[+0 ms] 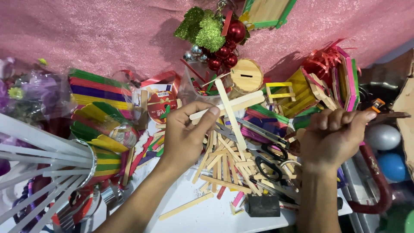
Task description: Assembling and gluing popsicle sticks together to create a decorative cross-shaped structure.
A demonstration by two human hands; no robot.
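Note:
My left hand (185, 133) pinches two plain wooden craft sticks (230, 113) that cross each other in an X, held above a heap of loose sticks (224, 166). My right hand (336, 133) is closed around a glue gun, whose orange tip (377, 105) pokes out past the fingers to the right. The gun's body is hidden inside the fist. The two hands are apart, with the crossed sticks between them.
Black-handled scissors (267, 166) lie among the sticks on the white table (207, 218). Coloured stick fans (97, 116), a stick box (345, 82), a round wooden box (246, 75), red baubles (224, 51) and a white stick frame (39, 159) crowd around.

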